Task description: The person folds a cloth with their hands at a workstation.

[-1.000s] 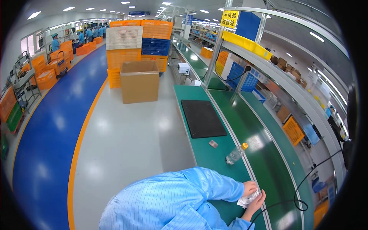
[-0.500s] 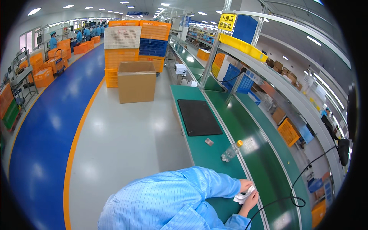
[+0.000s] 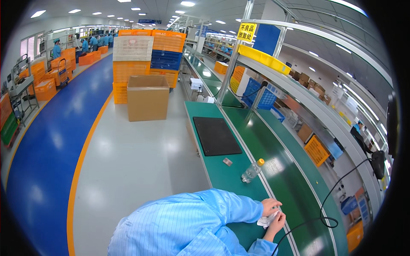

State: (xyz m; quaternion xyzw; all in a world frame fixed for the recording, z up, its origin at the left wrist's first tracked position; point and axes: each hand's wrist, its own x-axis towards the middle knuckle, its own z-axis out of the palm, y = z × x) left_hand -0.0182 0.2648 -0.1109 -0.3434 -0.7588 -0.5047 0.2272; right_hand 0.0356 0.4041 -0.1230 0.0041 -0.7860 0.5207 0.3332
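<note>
Wad, white, by L hand, partly hidden in R hand, mat'l unclear.

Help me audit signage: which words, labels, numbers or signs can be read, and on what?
Yellow sign on the metal frame: large dark characters, legible, but I won't copy the wording.
Blue sign hanging at the back: too small to read.
White crate: faint mark, unreadable.
White cloth: no readable text.

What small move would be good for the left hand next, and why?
Perhaps the left hand should pinch the upper edge of the crumpled white material: its fingers look extended, while the material sits bunched against the right hand.
</note>
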